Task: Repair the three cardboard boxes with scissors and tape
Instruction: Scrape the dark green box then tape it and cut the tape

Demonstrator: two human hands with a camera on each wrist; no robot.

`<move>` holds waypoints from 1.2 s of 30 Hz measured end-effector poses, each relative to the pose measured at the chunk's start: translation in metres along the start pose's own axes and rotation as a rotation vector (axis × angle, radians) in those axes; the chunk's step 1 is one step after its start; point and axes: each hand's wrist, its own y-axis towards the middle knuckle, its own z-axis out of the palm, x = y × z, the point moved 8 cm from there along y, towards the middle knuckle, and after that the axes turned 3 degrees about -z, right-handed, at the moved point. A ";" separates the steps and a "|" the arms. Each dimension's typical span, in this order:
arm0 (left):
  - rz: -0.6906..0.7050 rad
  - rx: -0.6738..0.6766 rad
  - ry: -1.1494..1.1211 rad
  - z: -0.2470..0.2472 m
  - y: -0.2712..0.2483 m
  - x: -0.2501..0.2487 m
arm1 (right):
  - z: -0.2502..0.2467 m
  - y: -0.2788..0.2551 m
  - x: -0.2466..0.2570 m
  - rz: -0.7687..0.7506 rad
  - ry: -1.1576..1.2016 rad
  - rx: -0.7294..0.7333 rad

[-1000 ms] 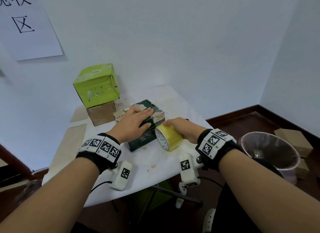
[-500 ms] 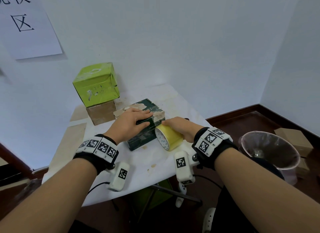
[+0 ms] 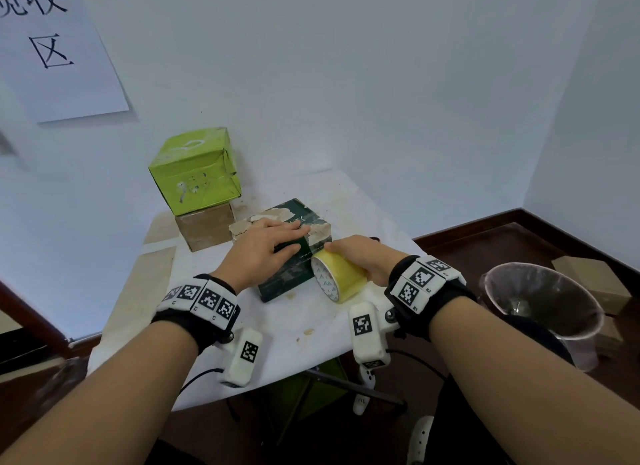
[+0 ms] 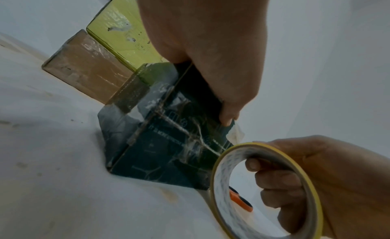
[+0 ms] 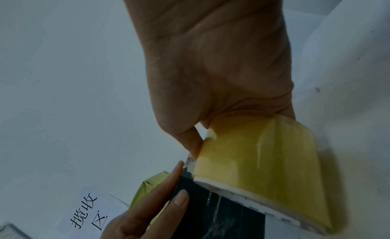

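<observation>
A dark green box [image 3: 294, 274] with a torn, pale top lies mid-table. My left hand [image 3: 268, 245] lies flat on its top with straight fingers, the thumb [image 4: 227, 117] down the near side. My right hand [image 3: 360, 257] grips a yellow tape roll [image 3: 341, 279], fingers through the core [image 4: 274, 181], and holds it against the box's right side [image 5: 211, 217]. A lime green box [image 3: 195, 170] sits on a brown cardboard box [image 3: 206, 227] at the back left. An orange scissors handle [image 4: 240, 201] shows through the roll, on the table behind it.
The small white table [image 3: 277, 333] stands in a corner, with walls close behind and to the left. A lined waste bin [image 3: 540, 302] stands on the floor to the right, with cardboard boxes [image 3: 592, 277] beyond it. A paper sign [image 3: 52, 49] hangs on the wall.
The left hand's fingers have shifted slightly on the box top. The right hand and the tape roll stay against the box's side.
</observation>
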 end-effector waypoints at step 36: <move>-0.101 0.103 -0.056 0.005 0.023 -0.015 | 0.000 -0.017 -0.002 0.093 0.126 0.100</move>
